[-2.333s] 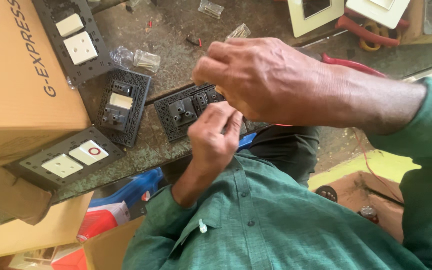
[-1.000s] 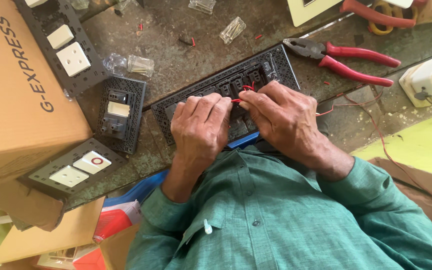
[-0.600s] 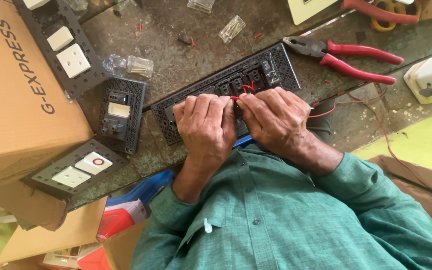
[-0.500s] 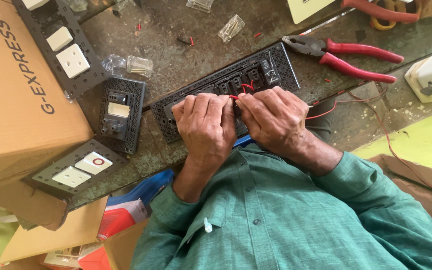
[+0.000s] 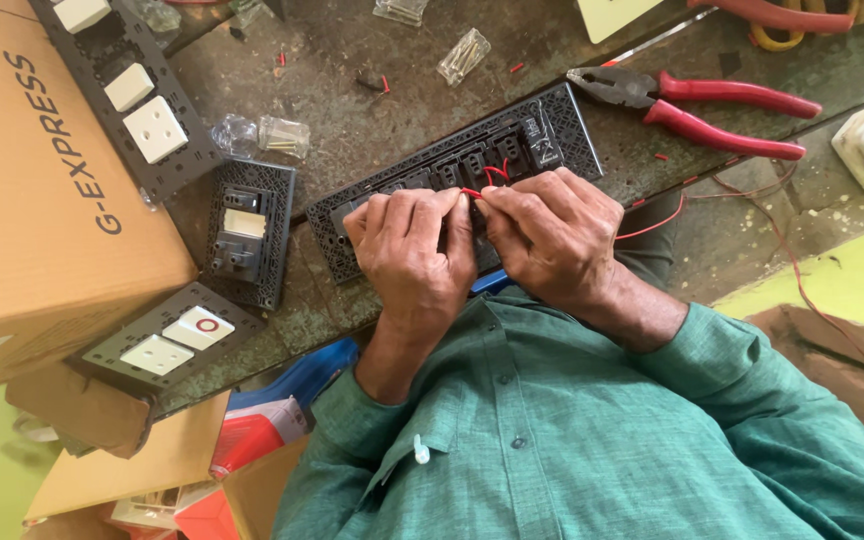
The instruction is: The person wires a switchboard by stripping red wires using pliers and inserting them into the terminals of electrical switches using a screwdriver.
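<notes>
Both hands bunch up over the long black switch plate (image 5: 452, 178), barely moved since half a second ago.

Left hand (image 5: 414, 250) and right hand (image 5: 552, 240) press fingertip to fingertip, pinching a short red wire (image 5: 482, 185) at the plate's back, mid-table (image 5: 352, 120). Compared with two seconds back, when the right hand hovered high, it's now down on the plate: wiring looks underway. Red-handled pliers (image 5: 712, 105) lie untouched, well apart.
</notes>
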